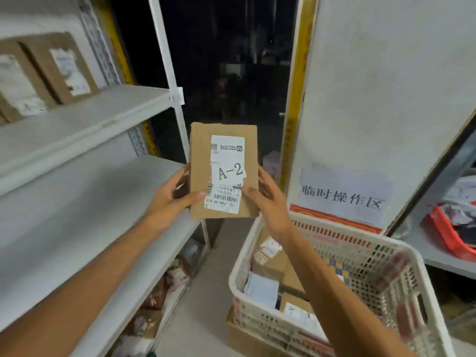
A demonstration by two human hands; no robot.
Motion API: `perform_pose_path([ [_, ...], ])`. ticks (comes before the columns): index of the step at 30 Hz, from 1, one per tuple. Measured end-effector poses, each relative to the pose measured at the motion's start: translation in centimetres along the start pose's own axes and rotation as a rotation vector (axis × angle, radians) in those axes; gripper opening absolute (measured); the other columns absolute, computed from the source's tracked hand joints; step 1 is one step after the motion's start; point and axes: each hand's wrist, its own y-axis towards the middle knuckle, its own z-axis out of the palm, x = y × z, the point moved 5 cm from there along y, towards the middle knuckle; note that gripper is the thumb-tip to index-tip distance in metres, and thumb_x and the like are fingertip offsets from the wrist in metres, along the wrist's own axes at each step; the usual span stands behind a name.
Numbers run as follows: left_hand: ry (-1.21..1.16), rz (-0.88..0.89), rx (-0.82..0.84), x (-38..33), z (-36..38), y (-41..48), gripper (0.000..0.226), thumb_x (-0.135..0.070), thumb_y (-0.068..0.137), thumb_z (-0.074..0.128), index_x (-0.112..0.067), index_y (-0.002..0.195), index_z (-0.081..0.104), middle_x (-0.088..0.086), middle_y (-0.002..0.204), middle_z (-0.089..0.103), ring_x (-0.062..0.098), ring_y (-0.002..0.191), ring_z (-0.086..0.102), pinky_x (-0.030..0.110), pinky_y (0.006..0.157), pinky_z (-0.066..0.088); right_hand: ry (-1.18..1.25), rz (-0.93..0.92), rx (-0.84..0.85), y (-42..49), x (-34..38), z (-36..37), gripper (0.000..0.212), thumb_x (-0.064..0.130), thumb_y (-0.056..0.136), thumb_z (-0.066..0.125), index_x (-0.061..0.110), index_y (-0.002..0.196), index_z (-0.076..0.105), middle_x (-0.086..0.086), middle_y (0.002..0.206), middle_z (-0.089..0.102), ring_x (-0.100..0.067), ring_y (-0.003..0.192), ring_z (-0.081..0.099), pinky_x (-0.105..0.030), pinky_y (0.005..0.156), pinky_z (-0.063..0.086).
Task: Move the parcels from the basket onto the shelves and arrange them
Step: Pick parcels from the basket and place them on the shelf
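Midway through shelving: cardboard parcel (pixel 223 171) marked A-2 clasped between left hand (pixel 172 199) and right hand (pixel 270 202); two parcels (pixel 49 73) shelved, several left in basket (pixel 345 243).

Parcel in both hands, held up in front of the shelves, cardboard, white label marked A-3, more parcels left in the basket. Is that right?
Not quite. In the head view the parcel, held between the left hand and right hand, has a label reading A-2, not A-3. The rest holds: it is cardboard, in front of the shelves, and the basket holds more parcels.
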Motion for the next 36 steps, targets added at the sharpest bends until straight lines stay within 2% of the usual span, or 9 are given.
perform_pose_path([
  [2,0.040,0.041,-0.075,-2.9,-3.0,-0.1,0.080,-0.026,0.072,0.073,-0.029,0.144,0.040,-0.002,0.132,0.058,0.020,0.116,0.060,0.041,0.091,0.054,-0.013,-0.065,0.077,2.4,2.7,3.0,0.055,0.017,0.093,0.064,0.032,0.143,0.045,0.018,0.126,0.063,-0.006,0.117,0.059,-0.032,0.099,0.050],
  [4,0.065,0.107,-0.163,-5.5,-6.1,-0.6,0.076,-0.026,0.073,0.073,-0.031,0.142,0.042,-0.003,0.131,0.059,0.019,0.113,0.062,0.034,0.087,0.055,-0.006,-0.127,0.177,4.8,5.2,6.0,0.055,0.017,0.093,0.064,0.032,0.143,0.044,0.021,0.124,0.063,0.000,0.114,0.059,-0.022,0.089,0.051],
  [10,0.159,0.205,-0.445,-11.0,-12.8,-3.7,0.065,0.000,0.085,0.063,-0.024,0.142,0.043,-0.010,0.123,0.065,0.010,0.110,0.063,0.020,0.077,0.053,0.081,-0.214,0.466,9.2,10.5,15.1,0.056,0.015,0.091,0.066,0.028,0.142,0.046,0.010,0.127,0.063,-0.006,0.112,0.062,-0.025,0.087,0.055],
  [15,0.256,0.200,-0.663,-14.1,-16.5,-9.6,0.063,0.006,0.088,0.055,-0.017,0.144,0.040,0.001,0.127,0.063,0.015,0.104,0.066,0.027,0.074,0.056,0.125,-0.227,0.678,9.6,12.2,23.1,0.058,0.022,0.089,0.069,0.035,0.140,0.046,0.016,0.126,0.061,0.001,0.106,0.062,-0.019,0.081,0.055],
  [21,0.389,0.115,-0.932,-17.0,-20.3,-20.2,0.079,-0.009,0.080,0.073,-0.018,0.148,0.034,0.004,0.137,0.056,0.021,0.110,0.064,0.037,0.085,0.056,0.214,-0.242,0.931,4.6,13.5,33.3,0.062,0.023,0.088,0.071,0.035,0.142,0.042,0.010,0.130,0.060,-0.014,0.116,0.061,-0.040,0.095,0.054],
  [24,0.472,0.070,-1.024,-18.1,-21.6,-26.0,0.079,-0.022,0.076,0.068,-0.024,0.147,0.035,-0.002,0.136,0.057,0.021,0.114,0.062,0.047,0.091,0.053,0.241,-0.220,1.013,0.3,13.5,38.0,0.068,0.026,0.088,0.071,0.029,0.146,0.036,0.006,0.136,0.057,-0.017,0.120,0.058,-0.046,0.101,0.050],
  [27,0.552,0.029,-1.139,-18.8,-22.5,-31.7,0.077,-0.033,0.076,0.068,-0.034,0.146,0.036,-0.012,0.132,0.058,0.013,0.114,0.061,0.049,0.092,0.053,0.234,-0.222,1.122,-4.5,13.6,42.5,0.063,0.036,0.083,0.068,0.027,0.140,0.045,0.009,0.134,0.059,-0.019,0.120,0.059,-0.048,0.099,0.050],
  [31,0.522,-0.007,-1.235,-19.2,-24.4,-38.5,0.085,-0.046,0.071,0.069,-0.033,0.147,0.033,-0.003,0.140,0.053,0.022,0.121,0.056,0.058,0.095,0.048,0.255,-0.222,1.218,-10.3,14.3,47.5,0.057,0.032,0.087,0.068,0.023,0.138,0.047,0.005,0.133,0.060,-0.025,0.120,0.058,-0.050,0.098,0.051],
  [36,0.510,0.006,-1.308,-19.7,-28.0,-46.0,0.082,-0.044,0.076,0.071,-0.030,0.147,0.032,-0.002,0.140,0.052,0.020,0.120,0.058,0.042,0.085,0.057,0.220,-0.259,1.279,-16.1,15.5,54.3,0.050,0.025,0.092,0.066,0.023,0.138,0.047,0.005,0.133,0.059,-0.024,0.118,0.059,-0.048,0.095,0.053],
])
